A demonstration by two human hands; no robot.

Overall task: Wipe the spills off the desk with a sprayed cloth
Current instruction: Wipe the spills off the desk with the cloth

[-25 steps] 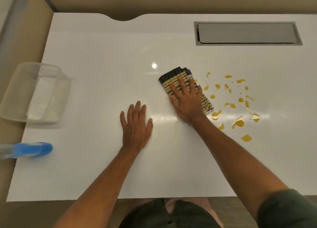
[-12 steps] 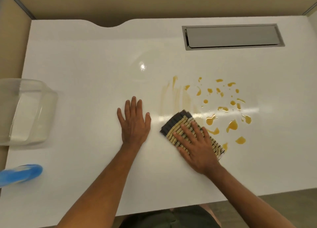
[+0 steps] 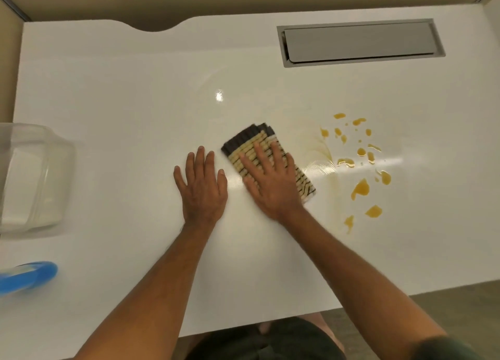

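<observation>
A folded cloth (image 3: 249, 143) with yellow and dark stripes lies on the white desk (image 3: 135, 116). My right hand (image 3: 270, 181) presses flat on it, fingers spread. Just left of the cloth, my left hand (image 3: 201, 186) rests flat on the bare desk, holding nothing. Several orange-yellow spill drops (image 3: 361, 187) dot the desk to the right of the cloth. Faint smear streaks (image 3: 322, 156) sit between the cloth and the drops.
A clear plastic container (image 3: 32, 175) stands at the left edge. A blue spray bottle (image 3: 27, 277) lies at the lower left, partly cut off. A grey cable hatch (image 3: 359, 43) is set into the desk's far right. The near desk edge runs below my forearms.
My right hand slid the cloth down through the left part of the spill, then up and left beside my left hand. Smear streaks replaced the leftmost drops. My left hand stayed planted.
</observation>
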